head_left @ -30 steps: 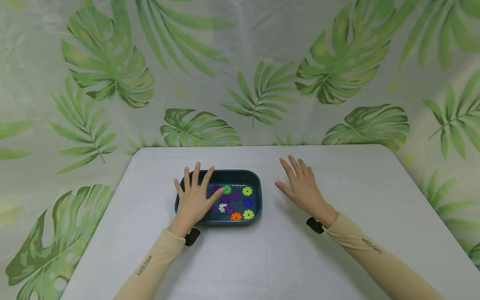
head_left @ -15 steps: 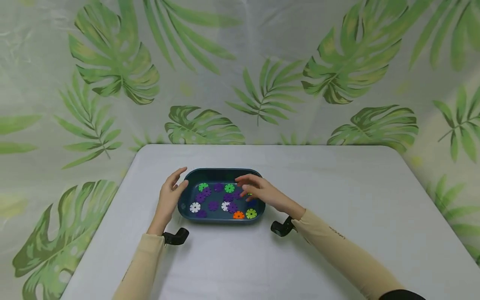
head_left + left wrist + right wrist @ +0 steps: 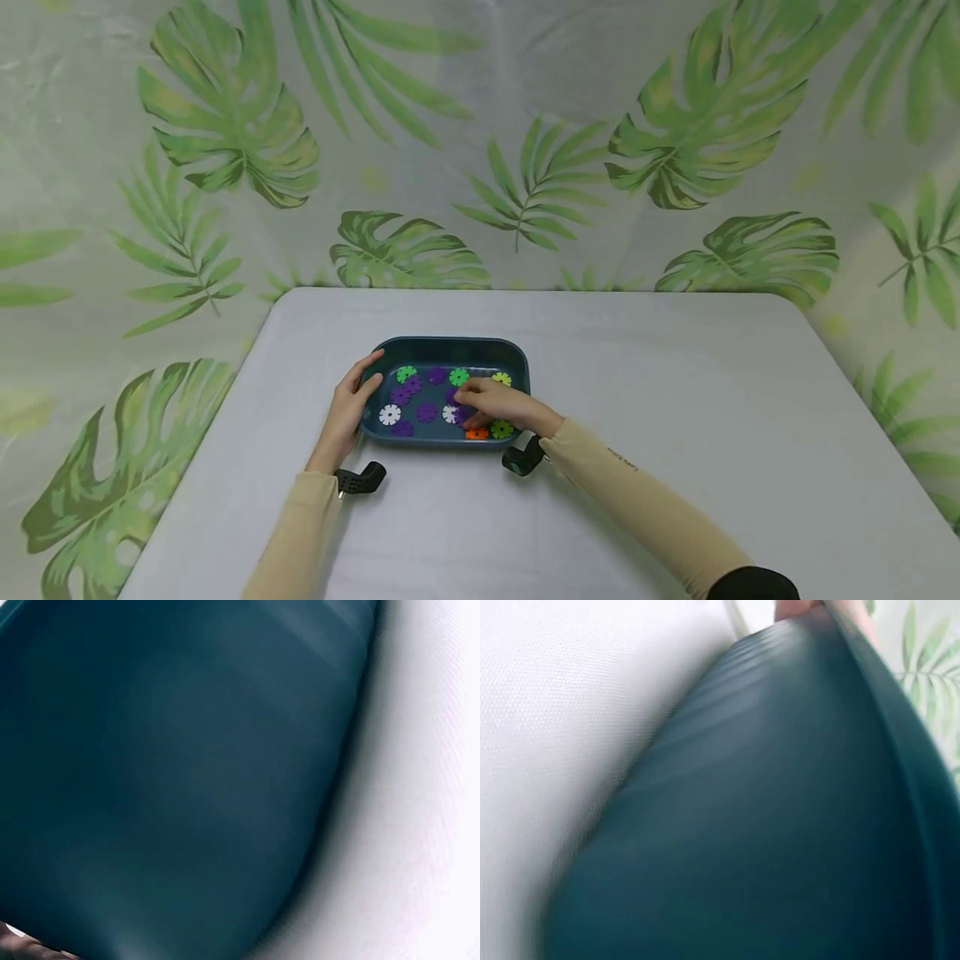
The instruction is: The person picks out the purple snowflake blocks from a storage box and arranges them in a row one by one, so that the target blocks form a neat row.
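A dark teal plastic tray (image 3: 491,348) stands on the table, holding several notched, snowflake-shaped plastic discs. My left hand (image 3: 343,417) grips the tray's left end, its thumb at the rim. Inside the tray, my right hand (image 3: 506,402) reaches in from the right with bent fingers. Its fingertips are at a purple disc beside a white disc (image 3: 449,414); whether they pinch one is too small to tell. Around it lie a green disc (image 3: 459,377), an orange disc (image 3: 476,434) and a yellow-green disc (image 3: 502,429). Both wrist views are mostly filled by the blurred tray wall (image 3: 187,765).
The white-covered table (image 3: 652,375) extends around the tray on all sides. A leaf-patterned cloth (image 3: 525,192) hangs behind the table's far edge. Black wrist cameras, one on the left wrist (image 3: 363,479) and one on the right (image 3: 522,458), sit close to the tray's front.
The right hand has come from the table on the right down into the tray, its fingers bending. The left hand has moved off the tray's top and taken hold of its left end.
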